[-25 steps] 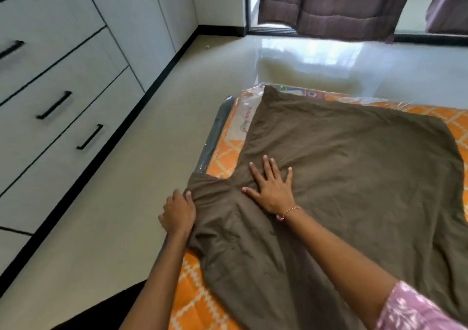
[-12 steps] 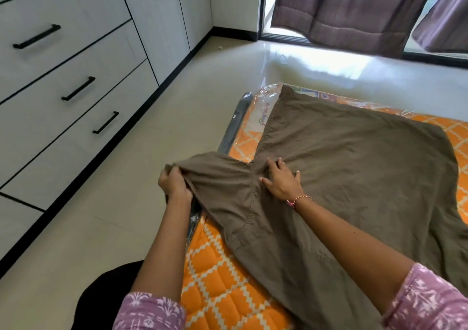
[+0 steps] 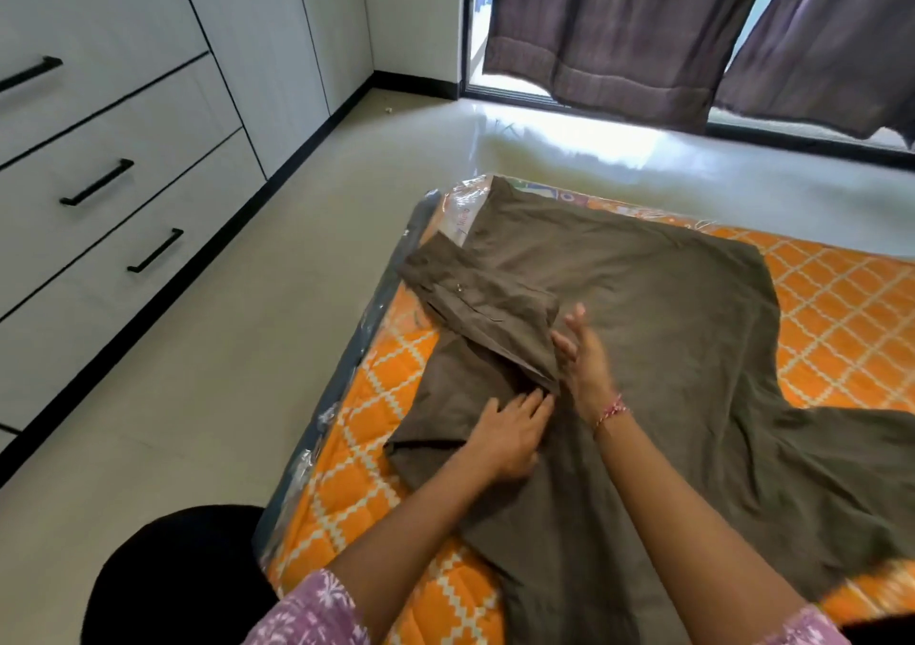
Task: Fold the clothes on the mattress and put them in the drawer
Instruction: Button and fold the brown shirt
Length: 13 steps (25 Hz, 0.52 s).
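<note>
Garment: large olive-brown woven cotton garment (image 3: 668,347), spread flat over the orange quilted mattress with white diamond pattern (image 3: 841,297), covering most of its near and middle part.
Sleeve: short olive-brown sleeve flap (image 3: 475,307), turned inward onto the garment's body; long axis slanting from the mattress's far-left edge down toward the hands; near end just at the fingertips of both.
Key relation: sleeve lies ahead and to the left of both hands; left hand nearer its lower hem, right hand alongside its inner edge; body of the garment stretching away to the right.
Left hand (image 3: 510,434): fingers straight and together, palm down on the cloth, fingertips touching the sleeve's lower edge; gripping nothing.
Right hand (image 3: 586,362): wide, fingers extended and slightly blurred, set edge-on beside the sleeve's inner edge; contact with the cloth uncertain; holding nothing.
Step, as judged: flattening the folded-in sleeve; opposite side at right not yet folded.
Drawers: white drawer fronts with black bar handles (image 3: 96,183), well apart across the pale floor on the left, all closed.
Risk, as judged: sleeve crease lying askew, so the fold may want straightening.
</note>
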Each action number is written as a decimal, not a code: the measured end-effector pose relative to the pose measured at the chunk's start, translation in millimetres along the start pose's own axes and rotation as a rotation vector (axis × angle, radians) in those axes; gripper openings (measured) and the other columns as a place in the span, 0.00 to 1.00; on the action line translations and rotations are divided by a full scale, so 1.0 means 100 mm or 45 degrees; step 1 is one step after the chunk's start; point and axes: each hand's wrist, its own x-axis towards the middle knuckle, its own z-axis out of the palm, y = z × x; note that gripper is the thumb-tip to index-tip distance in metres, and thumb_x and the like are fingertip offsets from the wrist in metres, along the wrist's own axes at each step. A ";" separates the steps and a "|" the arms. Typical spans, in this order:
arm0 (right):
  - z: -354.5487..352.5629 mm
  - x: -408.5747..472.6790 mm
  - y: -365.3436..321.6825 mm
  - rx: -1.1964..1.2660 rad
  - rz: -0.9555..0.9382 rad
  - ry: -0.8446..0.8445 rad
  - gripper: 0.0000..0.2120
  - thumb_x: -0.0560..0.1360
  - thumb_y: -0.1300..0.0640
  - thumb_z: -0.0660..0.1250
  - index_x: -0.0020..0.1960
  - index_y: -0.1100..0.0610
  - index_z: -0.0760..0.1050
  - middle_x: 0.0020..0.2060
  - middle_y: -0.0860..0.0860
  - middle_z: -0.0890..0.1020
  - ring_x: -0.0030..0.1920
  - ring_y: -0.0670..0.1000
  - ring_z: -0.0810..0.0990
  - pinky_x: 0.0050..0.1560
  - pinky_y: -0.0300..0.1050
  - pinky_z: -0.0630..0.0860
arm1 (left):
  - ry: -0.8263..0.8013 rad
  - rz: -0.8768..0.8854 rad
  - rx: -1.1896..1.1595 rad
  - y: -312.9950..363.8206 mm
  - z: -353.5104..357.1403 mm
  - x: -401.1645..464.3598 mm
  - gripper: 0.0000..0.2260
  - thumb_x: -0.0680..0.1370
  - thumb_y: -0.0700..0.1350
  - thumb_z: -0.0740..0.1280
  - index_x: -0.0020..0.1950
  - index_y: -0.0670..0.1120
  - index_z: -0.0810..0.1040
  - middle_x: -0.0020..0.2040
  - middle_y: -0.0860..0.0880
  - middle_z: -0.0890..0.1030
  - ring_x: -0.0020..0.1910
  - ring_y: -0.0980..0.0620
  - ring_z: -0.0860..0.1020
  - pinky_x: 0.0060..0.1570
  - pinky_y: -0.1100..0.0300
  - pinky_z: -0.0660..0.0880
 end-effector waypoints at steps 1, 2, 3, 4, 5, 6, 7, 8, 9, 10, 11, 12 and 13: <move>-0.10 -0.04 0.15 -0.205 -0.005 0.014 0.35 0.73 0.42 0.67 0.73 0.56 0.63 0.67 0.55 0.72 0.64 0.53 0.74 0.67 0.52 0.69 | 0.006 0.000 0.080 0.04 0.11 0.00 0.31 0.80 0.48 0.58 0.78 0.44 0.46 0.79 0.45 0.49 0.77 0.47 0.52 0.69 0.45 0.56; -0.14 -0.04 0.28 -0.472 -0.042 0.002 0.38 0.71 0.47 0.71 0.75 0.57 0.59 0.70 0.55 0.69 0.68 0.54 0.70 0.70 0.52 0.66 | 0.046 -0.004 0.128 0.05 0.18 -0.01 0.29 0.81 0.48 0.57 0.78 0.44 0.47 0.79 0.45 0.49 0.77 0.48 0.50 0.70 0.45 0.55; -0.15 -0.01 0.36 -0.733 -0.096 0.009 0.38 0.72 0.53 0.73 0.76 0.58 0.58 0.70 0.54 0.69 0.70 0.54 0.68 0.71 0.50 0.64 | 0.103 -0.024 0.157 0.02 0.23 -0.02 0.28 0.81 0.48 0.56 0.78 0.45 0.48 0.79 0.45 0.49 0.77 0.48 0.49 0.70 0.46 0.54; -0.11 0.05 0.38 -0.857 -0.126 0.092 0.33 0.74 0.57 0.71 0.75 0.58 0.61 0.69 0.55 0.71 0.69 0.56 0.69 0.70 0.49 0.65 | 0.170 -0.078 0.184 -0.03 0.24 -0.06 0.28 0.81 0.48 0.55 0.78 0.47 0.49 0.79 0.45 0.49 0.77 0.48 0.49 0.70 0.47 0.53; -0.08 0.10 0.33 -0.854 -0.146 0.257 0.24 0.76 0.60 0.67 0.71 0.59 0.68 0.65 0.57 0.75 0.66 0.58 0.73 0.66 0.48 0.69 | 0.223 -0.186 0.205 -0.09 0.25 -0.12 0.28 0.80 0.48 0.55 0.78 0.48 0.48 0.79 0.44 0.47 0.77 0.48 0.48 0.70 0.47 0.54; -0.07 0.18 0.25 -0.709 -0.155 0.385 0.14 0.78 0.61 0.62 0.64 0.59 0.75 0.60 0.60 0.78 0.59 0.59 0.77 0.60 0.49 0.73 | 0.258 -0.325 0.219 -0.19 0.24 -0.19 0.29 0.80 0.48 0.56 0.78 0.48 0.46 0.79 0.42 0.46 0.77 0.46 0.48 0.70 0.46 0.55; -0.09 0.22 0.17 -0.526 -0.166 0.473 0.10 0.80 0.62 0.58 0.55 0.59 0.78 0.55 0.61 0.81 0.51 0.60 0.80 0.52 0.51 0.75 | 0.272 -0.460 0.226 -0.29 0.24 -0.28 0.31 0.80 0.49 0.57 0.78 0.49 0.45 0.78 0.41 0.45 0.77 0.45 0.49 0.69 0.46 0.57; -0.11 0.24 0.14 -0.325 -0.123 0.504 0.11 0.81 0.62 0.57 0.47 0.57 0.77 0.51 0.62 0.81 0.45 0.59 0.81 0.46 0.51 0.76 | 0.297 -0.565 0.228 -0.39 0.25 -0.37 0.31 0.80 0.49 0.58 0.78 0.50 0.45 0.78 0.40 0.47 0.76 0.43 0.51 0.67 0.46 0.60; -0.13 0.25 0.14 -0.288 -0.138 0.501 0.10 0.81 0.60 0.58 0.44 0.55 0.75 0.50 0.62 0.81 0.43 0.58 0.81 0.45 0.52 0.77 | 0.322 -0.639 0.245 -0.46 0.26 -0.45 0.30 0.80 0.49 0.57 0.78 0.51 0.46 0.77 0.39 0.49 0.75 0.43 0.55 0.63 0.47 0.63; -0.15 0.21 0.15 -0.464 -0.210 0.435 0.06 0.79 0.55 0.63 0.46 0.55 0.76 0.51 0.61 0.82 0.47 0.58 0.81 0.49 0.52 0.77 | 0.337 -0.673 0.265 -0.50 0.27 -0.51 0.28 0.81 0.48 0.56 0.78 0.52 0.48 0.76 0.39 0.53 0.72 0.42 0.60 0.58 0.49 0.67; -0.13 0.14 0.21 -0.772 -0.272 0.304 0.12 0.76 0.49 0.67 0.53 0.57 0.77 0.54 0.59 0.81 0.53 0.58 0.80 0.55 0.52 0.76 | 0.339 -0.688 0.265 -0.52 0.27 -0.55 0.26 0.81 0.46 0.55 0.78 0.52 0.49 0.75 0.40 0.56 0.68 0.43 0.64 0.52 0.52 0.71; -0.09 0.07 0.32 -1.095 -0.290 0.170 0.23 0.72 0.45 0.70 0.61 0.59 0.75 0.58 0.58 0.79 0.59 0.58 0.77 0.60 0.52 0.74 | 0.356 -0.700 0.229 -0.51 0.27 -0.56 0.26 0.82 0.44 0.55 0.78 0.52 0.49 0.73 0.41 0.59 0.64 0.44 0.67 0.47 0.56 0.72; -0.04 0.03 0.43 -1.345 -0.304 0.098 0.29 0.72 0.45 0.71 0.66 0.60 0.71 0.60 0.58 0.77 0.62 0.59 0.75 0.62 0.53 0.73 | 0.369 -0.735 0.165 -0.51 0.27 -0.58 0.26 0.82 0.44 0.56 0.78 0.51 0.49 0.70 0.42 0.62 0.61 0.45 0.69 0.44 0.57 0.72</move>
